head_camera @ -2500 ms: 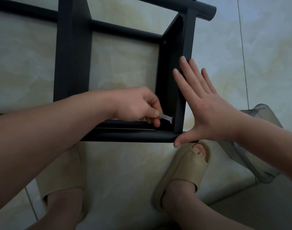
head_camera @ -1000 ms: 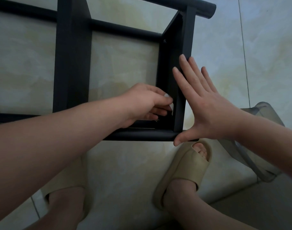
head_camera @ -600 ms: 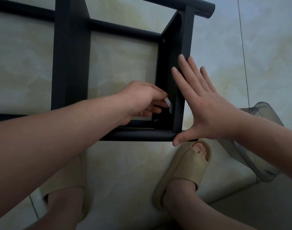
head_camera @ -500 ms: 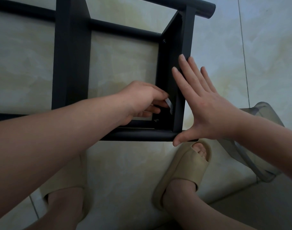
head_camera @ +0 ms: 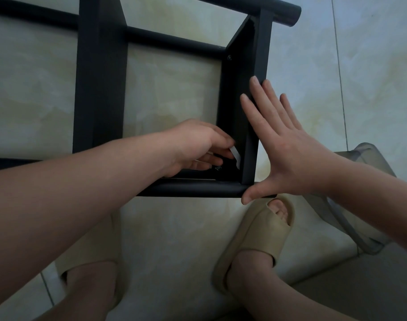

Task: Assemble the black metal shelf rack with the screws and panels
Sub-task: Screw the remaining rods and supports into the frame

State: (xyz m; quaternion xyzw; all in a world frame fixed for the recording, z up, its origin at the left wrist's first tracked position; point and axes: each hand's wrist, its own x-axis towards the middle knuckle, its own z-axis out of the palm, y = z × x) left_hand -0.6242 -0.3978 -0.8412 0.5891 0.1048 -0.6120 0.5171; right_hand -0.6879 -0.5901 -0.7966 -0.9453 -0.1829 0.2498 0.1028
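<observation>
The black metal shelf rack (head_camera: 100, 89) stands on the tiled floor below me, seen from above. My left hand (head_camera: 197, 147) reaches inside its frame and pinches a small silver hex key (head_camera: 236, 156), held just above a screw (head_camera: 219, 168) in the near right corner. A second screw (head_camera: 229, 57) sits in the far corner of the same side panel (head_camera: 260, 54). My right hand (head_camera: 283, 144) lies flat with straight fingers against the outer face of that panel, thumb along the front tube (head_camera: 193, 191).
My two feet in beige slippers (head_camera: 258, 237) stand on the pale floor tiles (head_camera: 371, 77) just in front of the rack. A translucent grey plastic container (head_camera: 364, 205) lies at the right, partly behind my right forearm.
My left hand swung the hex key from pointing right at the corner to a raised position above the screw. Over the last half second it barely moved. My right hand stayed flat on the panel.
</observation>
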